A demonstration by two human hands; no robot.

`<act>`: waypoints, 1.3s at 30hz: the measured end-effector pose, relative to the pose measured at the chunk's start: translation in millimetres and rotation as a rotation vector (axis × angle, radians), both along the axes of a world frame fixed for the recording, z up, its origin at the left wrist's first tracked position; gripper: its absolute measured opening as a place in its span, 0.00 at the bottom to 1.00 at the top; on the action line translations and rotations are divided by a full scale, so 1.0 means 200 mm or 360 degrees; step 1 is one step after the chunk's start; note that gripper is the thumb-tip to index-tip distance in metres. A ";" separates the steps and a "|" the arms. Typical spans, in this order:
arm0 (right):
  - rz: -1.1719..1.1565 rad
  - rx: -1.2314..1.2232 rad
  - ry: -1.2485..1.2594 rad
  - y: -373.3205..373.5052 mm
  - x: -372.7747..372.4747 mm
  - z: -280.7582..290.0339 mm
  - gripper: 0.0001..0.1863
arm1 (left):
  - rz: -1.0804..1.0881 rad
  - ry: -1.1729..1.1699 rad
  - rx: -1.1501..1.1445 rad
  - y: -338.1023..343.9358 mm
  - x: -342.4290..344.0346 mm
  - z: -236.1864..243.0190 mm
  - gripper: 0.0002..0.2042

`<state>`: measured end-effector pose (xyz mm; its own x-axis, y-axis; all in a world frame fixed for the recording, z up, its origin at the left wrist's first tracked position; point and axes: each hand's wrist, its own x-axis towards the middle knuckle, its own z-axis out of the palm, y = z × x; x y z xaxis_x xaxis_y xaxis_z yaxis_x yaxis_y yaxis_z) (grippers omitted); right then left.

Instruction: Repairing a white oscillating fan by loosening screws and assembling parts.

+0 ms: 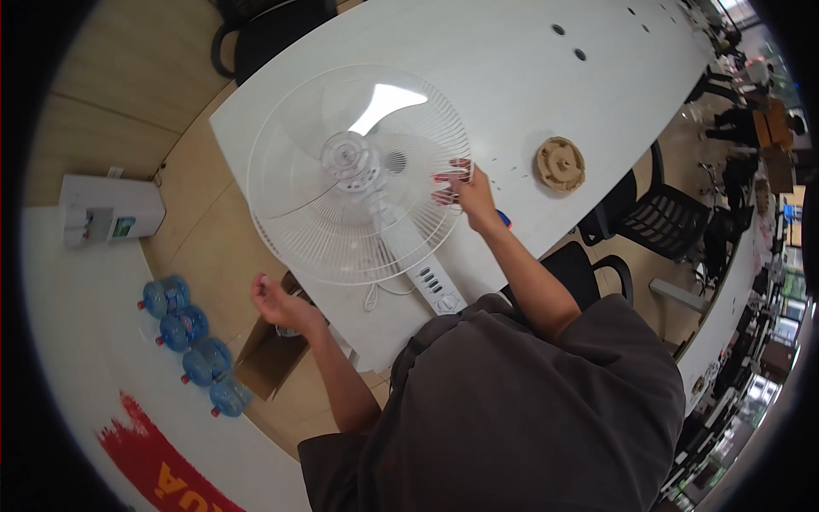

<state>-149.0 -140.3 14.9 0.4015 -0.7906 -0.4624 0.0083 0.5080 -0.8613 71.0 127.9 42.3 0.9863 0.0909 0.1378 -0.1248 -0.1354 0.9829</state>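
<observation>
A white pedestal fan (432, 286) lies on the white table (623, 94), with its wire guard (299, 247) around translucent blades and a button panel near the lower end. My right hand (463, 189) grips the guard's right rim, fingers partly seen through the wires. My left hand (277, 299) is raised just outside the guard's lower left, fingers loosely curled and apart, holding nothing. A beige moulded round piece (560, 165) sits to the right among small scattered bits. A blue object (504, 218) is mostly hidden behind my right arm. A white cord lies below the guard.
An open cardboard box (260, 367) stands on the floor at left, beside several blue water jugs (205, 361). A white dispenser unit (111, 211) is by the wall. Black chairs (657, 218) line the table's right and far sides. Other people (742, 124) are in the background at right.
</observation>
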 end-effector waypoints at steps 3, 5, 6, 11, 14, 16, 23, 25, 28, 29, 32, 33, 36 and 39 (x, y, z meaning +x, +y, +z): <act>-0.0007 -0.0068 -0.0023 -0.02 -0.03 -0.04 0.17 | -0.0163 0.0302 0.0067 0.20 -0.18 -0.35 0.10; 0.0017 -0.0039 -0.0042 -0.03 -0.04 -0.05 0.17 | -0.0402 0.0533 0.0192 0.20 -0.38 -0.45 0.11; -0.0025 -0.0041 -0.0028 -0.03 -0.03 -0.04 0.17 | -0.0625 0.0669 0.0190 0.21 -0.48 -0.49 0.12; -0.0058 -0.0009 -0.0039 -0.06 -0.02 -0.08 0.20 | -0.1347 0.0891 0.0334 0.07 -0.86 -0.68 0.22; 0.0066 -0.0103 0.0164 -0.13 -0.11 -0.12 0.23 | -0.1551 0.0675 0.0358 -0.13 -1.00 -0.70 0.37; 0.0074 -0.0038 0.0046 -0.20 -0.18 -0.20 0.21 | -0.1497 0.0655 0.0491 -0.19 -0.99 -0.63 0.44; 0.0064 0.0203 -0.0105 -0.39 -0.32 -0.49 0.27 | -0.1558 0.0962 0.0482 -0.26 -1.01 -0.63 0.46; 0.0039 0.0234 -0.0096 -0.48 -0.44 -0.56 0.28 | -0.1544 0.0719 0.0496 -0.27 -1.07 -0.74 0.43; 0.0105 0.0337 0.0028 -0.37 -0.41 -0.60 0.19 | -0.1518 0.0703 0.0443 -0.24 -1.05 -0.72 0.38; 0.0126 0.0212 -0.0036 -0.33 -0.40 -0.64 0.19 | -0.1577 0.0820 0.0304 -0.23 -1.02 -0.70 0.35; -0.0113 0.0527 -0.0096 -0.22 -0.24 -0.52 0.20 | -0.1613 0.0719 0.0403 -0.21 -1.00 -0.68 0.34; -0.0175 0.0549 -0.0198 -0.24 -0.30 -0.56 0.20 | -0.1611 0.0850 0.0401 -0.23 -0.99 -0.63 0.35; -0.0207 0.0542 -0.0133 -0.23 -0.31 -0.55 0.20 | -0.1613 0.0888 0.0461 -0.25 -0.99 -0.64 0.37; -0.0247 0.0604 -0.0172 -0.23 -0.35 -0.59 0.19 | -0.1632 0.0868 0.0456 -0.26 -1.00 -0.63 0.37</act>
